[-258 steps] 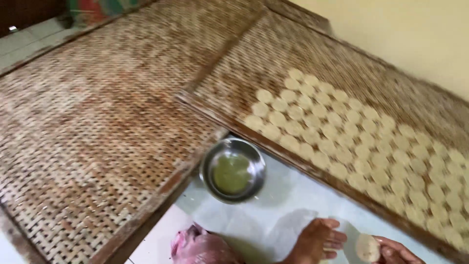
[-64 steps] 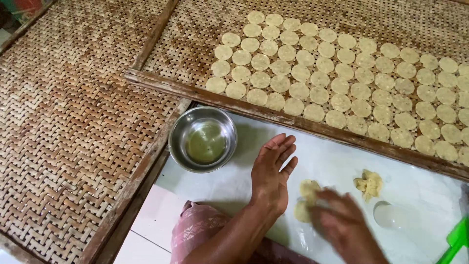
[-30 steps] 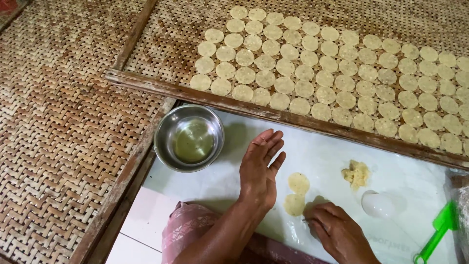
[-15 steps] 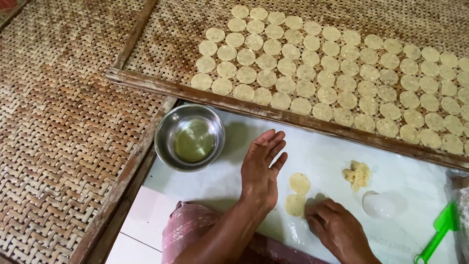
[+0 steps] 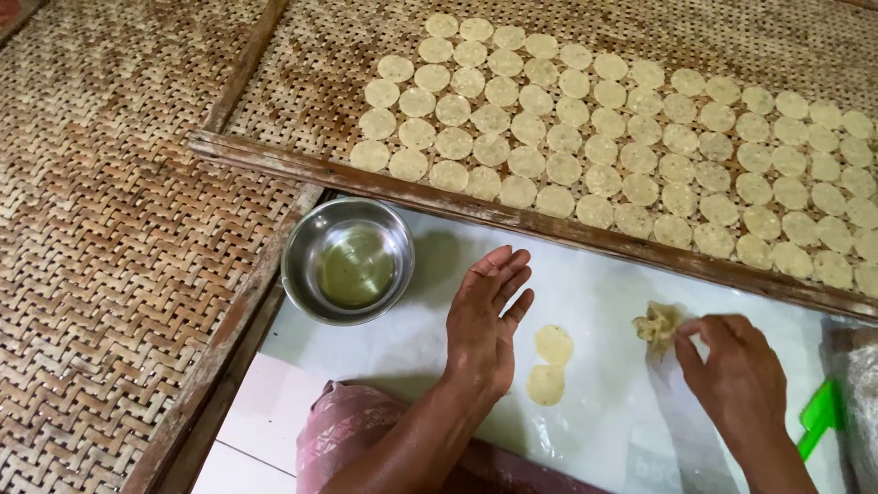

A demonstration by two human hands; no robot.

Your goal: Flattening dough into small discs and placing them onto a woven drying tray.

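My left hand (image 5: 487, 322) lies flat, palm down, on the white plastic sheet (image 5: 594, 302), fingers together and empty. Just right of it lie two thin round dough discs (image 5: 551, 362), one above the other. My right hand (image 5: 736, 370) reaches to a small crumpled lump of pale dough scraps (image 5: 655, 325), its fingertips touching or pinching the lump's right side. Whether it grips the lump is unclear.
A steel bowl (image 5: 347, 261) with a little greenish liquid sits left of my left hand. A woven bamboo tray (image 5: 302, 73) with a wooden rim holds several rows of round discs (image 5: 604, 137). Another woven tray (image 5: 110, 238) lies left. A green plastic tool (image 5: 820, 416) and pink cloth (image 5: 352, 434) are nearby.
My right hand has moved up and right from near the two discs to the lump of scraps. My left hand stays flat on the sheet. The view has shifted a little.
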